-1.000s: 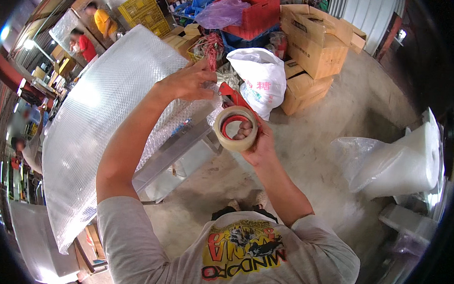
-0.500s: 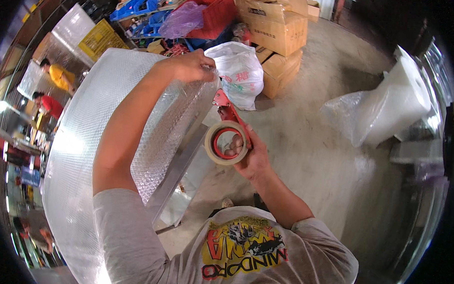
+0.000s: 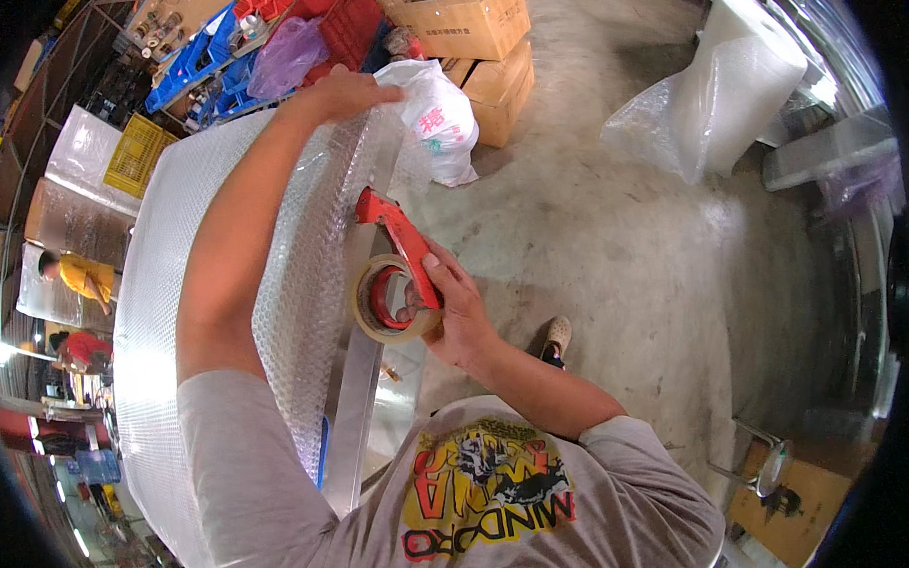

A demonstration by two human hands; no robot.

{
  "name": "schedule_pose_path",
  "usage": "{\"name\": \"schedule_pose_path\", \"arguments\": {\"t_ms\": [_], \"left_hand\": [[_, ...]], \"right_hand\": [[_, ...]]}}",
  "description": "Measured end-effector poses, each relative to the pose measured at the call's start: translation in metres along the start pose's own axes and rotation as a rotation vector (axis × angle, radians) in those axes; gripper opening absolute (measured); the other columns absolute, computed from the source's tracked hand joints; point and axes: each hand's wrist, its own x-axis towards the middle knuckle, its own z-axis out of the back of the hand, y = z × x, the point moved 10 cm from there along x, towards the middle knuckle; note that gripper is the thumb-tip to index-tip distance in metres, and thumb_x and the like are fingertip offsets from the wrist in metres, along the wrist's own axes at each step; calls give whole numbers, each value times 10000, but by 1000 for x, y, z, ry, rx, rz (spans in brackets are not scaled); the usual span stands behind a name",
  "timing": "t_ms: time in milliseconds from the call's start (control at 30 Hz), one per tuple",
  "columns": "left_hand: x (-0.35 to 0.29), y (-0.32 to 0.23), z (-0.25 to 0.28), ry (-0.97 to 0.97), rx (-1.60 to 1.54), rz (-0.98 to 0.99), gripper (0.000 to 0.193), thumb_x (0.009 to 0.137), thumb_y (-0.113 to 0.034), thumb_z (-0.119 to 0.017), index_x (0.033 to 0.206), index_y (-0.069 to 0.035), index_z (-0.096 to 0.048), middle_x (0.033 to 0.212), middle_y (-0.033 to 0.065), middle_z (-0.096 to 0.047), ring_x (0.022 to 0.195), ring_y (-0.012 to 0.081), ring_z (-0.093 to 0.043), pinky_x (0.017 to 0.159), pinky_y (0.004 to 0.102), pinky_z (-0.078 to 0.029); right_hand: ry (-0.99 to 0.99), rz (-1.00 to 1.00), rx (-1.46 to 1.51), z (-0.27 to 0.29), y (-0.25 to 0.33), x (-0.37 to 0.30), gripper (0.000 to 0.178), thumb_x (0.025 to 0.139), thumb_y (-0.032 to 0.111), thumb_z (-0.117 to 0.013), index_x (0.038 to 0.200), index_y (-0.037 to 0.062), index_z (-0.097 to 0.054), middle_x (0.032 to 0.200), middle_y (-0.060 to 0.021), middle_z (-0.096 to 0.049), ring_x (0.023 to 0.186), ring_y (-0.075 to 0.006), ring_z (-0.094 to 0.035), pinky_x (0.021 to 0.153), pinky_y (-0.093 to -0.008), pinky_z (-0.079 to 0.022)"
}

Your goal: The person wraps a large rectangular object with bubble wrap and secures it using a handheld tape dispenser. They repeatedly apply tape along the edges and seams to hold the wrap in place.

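Note:
My right hand point(image 3: 456, 309) is closed round a red tape dispenser point(image 3: 408, 244), with fingertips showing through the core of its tape roll point(image 3: 360, 299). The dispenser's head points up and left, beside the edge of the wrapped piece. A large sheet of clear bubble wrap point(image 3: 301, 239) covers a long, flat-topped piece on my left. At its far end my left hand point(image 3: 343, 95) is closed on the wrap's edge, its fingertips slightly blurred. Below the wrap's right edge shows a bare metal side point(image 3: 356, 381).
A stuffed white bag point(image 3: 435, 118) and stacked cardboard boxes point(image 3: 459, 19) stand beyond the far end, near a red crate point(image 3: 348, 25) and blue bins point(image 3: 197, 60). A big bubble wrap roll point(image 3: 742, 84) stands far right. Two people work at the far left.
My right hand has drawn the dispenser nearer the wrapped piece's side, away from my left hand. The left hand stays at the far end. The view has turned, showing a shoe and stool-like frame.

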Motion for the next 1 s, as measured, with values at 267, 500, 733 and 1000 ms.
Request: {"name": "schedule_pose_path", "arguments": {"t_ms": [267, 500, 733, 1000], "left_hand": [[-21, -11, 2, -93, 51, 123, 962, 709, -540, -790, 1491, -113, -426, 1474, 355, -342, 1327, 539, -393, 1067, 566, -388], [-75, -62, -10, -209, 154, 130, 1117, 652, -513, -867, 1537, -113, -313, 1514, 353, -278, 1370, 560, -328, 1065, 670, -356], [-94, -94, -25, -218, 605, -137, 1019, 665, -609, -799, 1501, -149, -443, 1661, 150, -152, 1515, 405, -156, 1147, 676, -217], [-99, -103, -39, -180, 677, -273, 935, 712, -636, -738, 1388, -17, -556, 1568, 209, -361, 1515, 377, -177, 1228, 525, -107]], "right_hand": [[-70, 7, -26, -1, -13, -19, 488, 998, 301, -619, 1431, 113, -497, 1144, 11, -623, 970, -94, -595, 842, -289, -532], [-63, 53, -93, -2, -3, -21, 517, 995, 312, -600, 1455, 115, -468, 945, 22, -588, 746, -97, -567, 643, -299, -515], [-48, -32, -201, 3, -1, -16, 551, 987, 343, -591, 1462, 96, -457, 924, 1, -596, 736, -109, -578, 617, -302, -532], [-16, -457, -541, 40, 59, 9, 479, 993, 357, -567, 1399, 104, -541, 859, -26, -641, 663, -87, -592, 498, -255, -501]]}}
